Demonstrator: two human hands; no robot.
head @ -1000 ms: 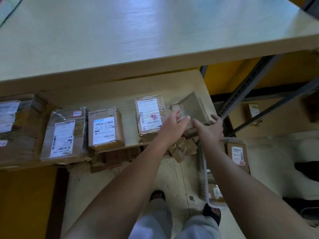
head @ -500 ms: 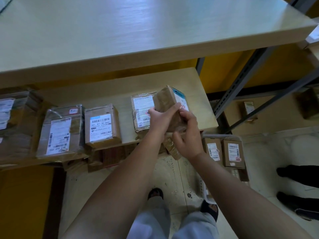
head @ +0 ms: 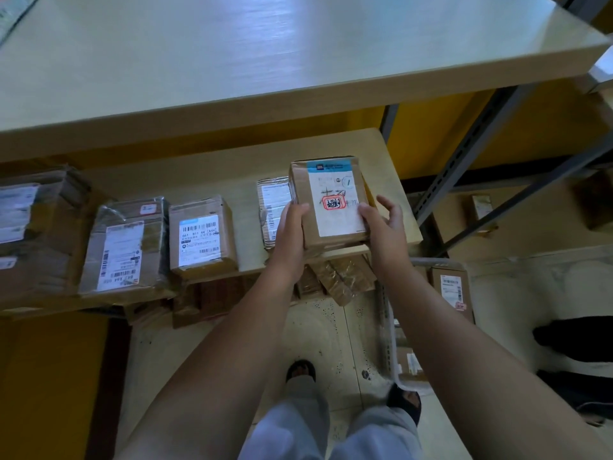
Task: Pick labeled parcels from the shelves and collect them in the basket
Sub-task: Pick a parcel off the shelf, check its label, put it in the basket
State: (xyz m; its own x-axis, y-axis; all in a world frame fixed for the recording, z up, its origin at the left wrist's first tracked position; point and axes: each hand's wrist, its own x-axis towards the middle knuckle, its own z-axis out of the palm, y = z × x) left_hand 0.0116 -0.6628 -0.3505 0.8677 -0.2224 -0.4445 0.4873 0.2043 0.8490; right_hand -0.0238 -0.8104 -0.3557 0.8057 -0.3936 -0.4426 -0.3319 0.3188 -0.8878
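The left hand (head: 292,234) is gripping the left edge of a brown box (head: 300,190), with its thumb curling onto the top face and its fingers hidden underneath. The right hand (head: 386,227) is holding the right edge, its thumb pressing on the label while the other fingers are spreading loosely past the side. The box is being held label-up over the front right corner of the middle shelf (head: 215,167). Whether it is touching the board cannot be told.

The shelf's right edge is ending just beyond the right hand, with a grey slanted brace (head: 464,160) past it. The top shelf (head: 265,44) is jutting out overhead. Speckled floor (head: 331,333) is showing between the shelf front and the person's feet.

A white basket (head: 389,327) is standing low on the right, beside the right forearm. A labelled parcel (head: 452,290) is lying in it, and another (head: 409,363) is lying nearer the foot.

The held box's white label (head: 335,224) is carrying a blue strip on top and a red-framed stamp whose characters are too small to read. Just left, a taped parcel (head: 273,197) is lying partly behind the left hand. Next to that, a small carton (head: 202,239) is showing "661 811 44 (A44)". Beyond it is a plastic-wrapped parcel (head: 126,247).
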